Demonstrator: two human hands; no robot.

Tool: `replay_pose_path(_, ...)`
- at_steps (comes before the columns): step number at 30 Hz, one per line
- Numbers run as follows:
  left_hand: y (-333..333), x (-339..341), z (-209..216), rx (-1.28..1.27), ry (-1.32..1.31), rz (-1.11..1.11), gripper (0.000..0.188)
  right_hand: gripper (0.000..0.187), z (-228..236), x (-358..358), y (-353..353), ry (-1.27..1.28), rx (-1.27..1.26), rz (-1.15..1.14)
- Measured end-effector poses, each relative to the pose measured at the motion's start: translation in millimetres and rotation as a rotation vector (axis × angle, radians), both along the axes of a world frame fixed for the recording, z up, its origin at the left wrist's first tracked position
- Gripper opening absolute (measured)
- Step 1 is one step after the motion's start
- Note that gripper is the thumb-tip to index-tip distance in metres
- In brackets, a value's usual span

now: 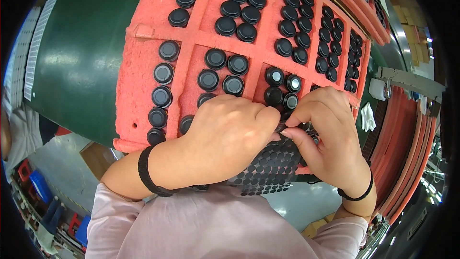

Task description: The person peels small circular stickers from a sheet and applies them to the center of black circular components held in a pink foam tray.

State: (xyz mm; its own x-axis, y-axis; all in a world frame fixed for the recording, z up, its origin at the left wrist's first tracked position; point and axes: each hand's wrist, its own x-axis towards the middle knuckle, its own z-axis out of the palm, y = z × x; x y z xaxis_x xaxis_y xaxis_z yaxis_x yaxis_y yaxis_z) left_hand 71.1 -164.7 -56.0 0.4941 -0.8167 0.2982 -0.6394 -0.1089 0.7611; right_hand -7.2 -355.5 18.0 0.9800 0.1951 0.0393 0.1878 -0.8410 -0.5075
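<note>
A clear sheet bearing rows of small black round pads (270, 165) hangs below my hands at the tray's near edge. My left hand (235, 132) is closed on the sheet's upper part, its thumb and fingertips partly hidden. Close beside it, my right hand (328, 132) is pinched, thumb against forefinger; what lies between them is too small to make out. Just beyond my fingers are black round caps (273, 96) in the pink foam tray (139, 74). A few caps nearby show a shiny pale centre (274, 76), others a dark grey one.
The tray's foam dividers separate several groups of black caps. It rests on a green table (88, 57). More pink trays are stacked at the right (400, 148) and far right. A white glove (368, 117) lies right of the tray. Blue stools (40, 187) stand at lower left.
</note>
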Motion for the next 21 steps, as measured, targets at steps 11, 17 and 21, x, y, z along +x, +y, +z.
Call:
replay_pose_path(11,1.2,1.2,1.7,0.056,0.135,0.017,0.025,0.025,5.5,10.7,-10.7,-0.047,-0.003,0.121)
replay_pose_path(17,1.9,7.9,10.4,0.182,0.096,0.0,0.032,0.021,-10.3,32.0,-35.4,0.056,0.229,0.081)
replay_pose_path(21,0.9,8.0,11.4,0.179,-0.015,-0.053,0.039,0.015,-23.1,44.8,-40.4,0.306,0.318,-0.182)
